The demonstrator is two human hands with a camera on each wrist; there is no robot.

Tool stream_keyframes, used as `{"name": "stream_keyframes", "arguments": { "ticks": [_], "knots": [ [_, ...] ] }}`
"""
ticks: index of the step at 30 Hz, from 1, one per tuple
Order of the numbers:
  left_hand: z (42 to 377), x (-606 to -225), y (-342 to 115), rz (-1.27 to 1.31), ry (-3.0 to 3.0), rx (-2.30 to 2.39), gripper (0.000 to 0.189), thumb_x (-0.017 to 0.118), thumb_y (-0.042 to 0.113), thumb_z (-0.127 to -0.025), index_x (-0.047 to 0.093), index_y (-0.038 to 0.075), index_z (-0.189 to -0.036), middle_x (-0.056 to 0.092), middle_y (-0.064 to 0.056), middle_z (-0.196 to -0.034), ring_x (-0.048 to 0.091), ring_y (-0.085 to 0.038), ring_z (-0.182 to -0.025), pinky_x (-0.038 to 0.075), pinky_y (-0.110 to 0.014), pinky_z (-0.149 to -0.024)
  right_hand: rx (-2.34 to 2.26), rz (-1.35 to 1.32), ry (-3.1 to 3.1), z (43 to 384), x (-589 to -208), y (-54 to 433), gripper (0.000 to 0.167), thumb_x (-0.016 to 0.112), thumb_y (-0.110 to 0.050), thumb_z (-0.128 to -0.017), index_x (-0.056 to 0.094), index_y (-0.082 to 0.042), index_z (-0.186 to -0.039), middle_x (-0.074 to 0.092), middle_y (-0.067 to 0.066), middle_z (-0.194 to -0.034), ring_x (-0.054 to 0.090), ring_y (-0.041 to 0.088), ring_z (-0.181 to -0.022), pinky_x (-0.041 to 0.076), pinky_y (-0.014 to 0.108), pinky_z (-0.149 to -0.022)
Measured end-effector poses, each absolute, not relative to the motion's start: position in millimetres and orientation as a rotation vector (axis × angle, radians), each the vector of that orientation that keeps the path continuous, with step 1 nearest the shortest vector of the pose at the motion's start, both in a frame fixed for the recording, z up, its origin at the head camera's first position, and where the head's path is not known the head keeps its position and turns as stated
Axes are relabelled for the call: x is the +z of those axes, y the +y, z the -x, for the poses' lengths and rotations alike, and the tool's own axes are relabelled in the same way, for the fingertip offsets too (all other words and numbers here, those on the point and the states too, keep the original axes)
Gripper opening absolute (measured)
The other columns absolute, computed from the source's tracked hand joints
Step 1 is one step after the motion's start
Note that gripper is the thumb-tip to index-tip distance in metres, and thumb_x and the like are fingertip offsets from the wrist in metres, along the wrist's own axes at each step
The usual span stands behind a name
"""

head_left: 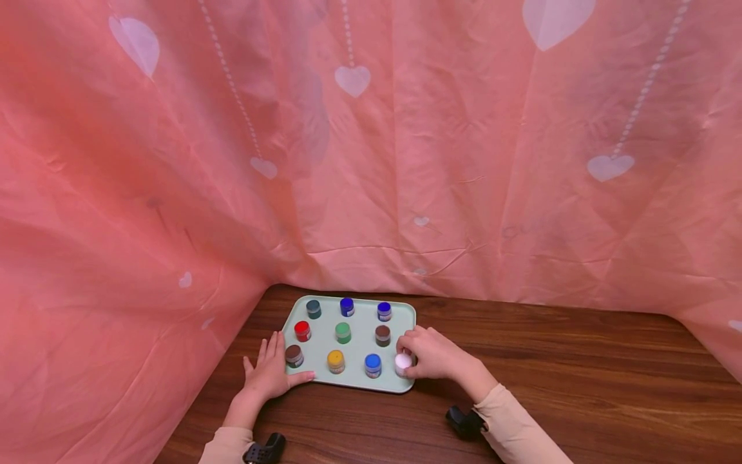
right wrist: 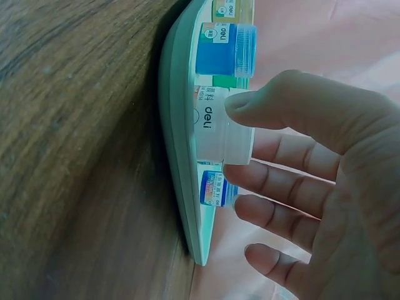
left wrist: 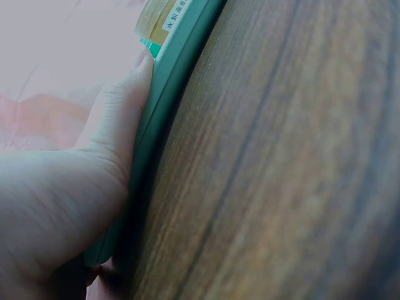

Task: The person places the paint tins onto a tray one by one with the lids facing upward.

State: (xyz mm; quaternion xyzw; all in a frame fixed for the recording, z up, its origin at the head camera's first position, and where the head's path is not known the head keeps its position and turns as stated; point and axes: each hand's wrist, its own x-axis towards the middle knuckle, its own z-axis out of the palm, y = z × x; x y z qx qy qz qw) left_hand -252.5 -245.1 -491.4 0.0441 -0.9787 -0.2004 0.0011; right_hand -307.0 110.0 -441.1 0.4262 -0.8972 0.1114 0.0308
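Note:
My right hand (head_left: 437, 356) pinches a white paint jar (head_left: 402, 365) between thumb and fingers at the front right corner of the pale green tray (head_left: 353, 381). In the right wrist view the thumb lies on the upper part of the white jar (right wrist: 209, 134), which stands upright on the tray (right wrist: 177, 119). My left hand (head_left: 268, 375) rests at the tray's front left corner, fingers straight along the left side. Its thumb stretches along the front rim, near the yellow jar (head_left: 335, 362). A brown jar (head_left: 294, 356) stands just inside that corner.
More jars stand spaced out on the tray: blue (head_left: 373, 366), red (head_left: 302, 331), green (head_left: 343, 333), a second brown (head_left: 382, 336), dark teal (head_left: 313, 309) and two dark blue along the back. A pink curtain (head_left: 371, 193) hangs behind the wooden table (head_left: 556, 380).

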Motion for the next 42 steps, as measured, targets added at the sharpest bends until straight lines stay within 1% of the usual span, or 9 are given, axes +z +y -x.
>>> {"name": "stream_keyframes", "arguments": {
  "ticks": [14,19,24,27,31,35,37,42],
  "knots": [
    [251.6,-492.5,-242.6,-0.140,-3.067,-0.643,0.133,0.071,0.076,-0.065,0.014,-0.006,-0.153,0.015,-0.029,-0.160,0.009,-0.052,-0.147,0.003,-0.081,-0.103,0.374,-1.316,-2.771,306.1,-435.9,118.2,0.026,0.077,-0.034,-0.078,0.067,-0.019,-0.097,0.061,-0.005,-0.086,0.048,0.009,-0.084,0.037,0.027,-0.072],
    [252.3,-493.4,-243.0,-0.144,-3.073,-0.672,0.134,0.069,0.078,-0.065,0.012,-0.005,-0.154,0.013,-0.028,-0.160,0.006,-0.051,-0.147,0.000,-0.081,-0.104,0.384,-1.274,-2.788,307.1,-430.3,122.9,0.030,0.077,-0.035,-0.079,0.067,-0.018,-0.101,0.062,-0.003,-0.087,0.047,0.009,-0.083,0.037,0.027,-0.072],
    [250.4,-492.9,-245.0,-0.150,-3.090,-0.665,0.134,0.068,0.079,-0.065,0.013,-0.006,-0.153,0.013,-0.029,-0.160,0.006,-0.052,-0.147,0.000,-0.081,-0.103,0.419,-1.239,-2.781,306.3,-425.9,125.7,0.033,0.074,-0.038,-0.082,0.067,-0.015,-0.106,0.065,0.001,-0.093,0.048,0.012,-0.086,0.039,0.030,-0.073],
    [248.6,-491.7,-245.8,-0.144,-3.094,-0.680,0.135,0.068,0.079,-0.064,0.013,-0.006,-0.153,0.013,-0.030,-0.159,0.007,-0.053,-0.146,-0.001,-0.082,-0.103,0.445,-1.210,-2.761,304.7,-424.9,127.7,0.035,0.073,-0.039,-0.084,0.067,-0.014,-0.109,0.065,0.002,-0.096,0.049,0.012,-0.087,0.040,0.031,-0.075],
    [247.5,-491.9,-247.0,-0.133,-3.096,-0.710,0.135,0.068,0.079,-0.065,0.012,-0.006,-0.153,0.013,-0.029,-0.160,0.007,-0.052,-0.147,-0.001,-0.081,-0.103,0.480,-1.162,-2.683,302.2,-424.2,131.9,0.032,0.074,-0.036,-0.084,0.068,-0.015,-0.107,0.065,0.000,-0.095,0.049,0.012,-0.086,0.041,0.032,-0.075],
    [245.6,-488.8,-247.8,-0.119,-3.094,-0.706,0.133,0.068,0.077,-0.066,0.010,-0.005,-0.154,0.014,-0.028,-0.160,0.008,-0.050,-0.147,0.001,-0.081,-0.103,0.510,-1.087,-2.557,300.3,-423.5,138.9,0.025,0.075,-0.032,-0.084,0.068,-0.017,-0.103,0.064,-0.003,-0.092,0.055,0.012,-0.087,0.046,0.034,-0.076],
    [243.9,-485.1,-248.0,-0.102,-3.087,-0.680,0.131,0.068,0.076,-0.068,0.010,-0.004,-0.154,0.015,-0.027,-0.160,0.009,-0.049,-0.148,0.003,-0.081,-0.104,0.533,-1.041,-2.505,299.6,-422.7,144.1,0.025,0.075,-0.031,-0.084,0.068,-0.017,-0.103,0.065,-0.004,-0.092,0.057,0.013,-0.088,0.048,0.036,-0.077],
    [236.3,-471.6,-246.5,-0.071,-3.058,-0.620,0.124,0.068,0.072,-0.072,0.014,-0.003,-0.154,0.018,-0.026,-0.160,0.010,-0.048,-0.148,0.006,-0.081,-0.104,0.557,-0.961,-2.446,294.6,-420.6,161.2,0.025,0.075,-0.028,-0.085,0.068,-0.015,-0.105,0.068,0.001,-0.096,0.061,0.016,-0.091,0.049,0.040,-0.079]
  ]
}}
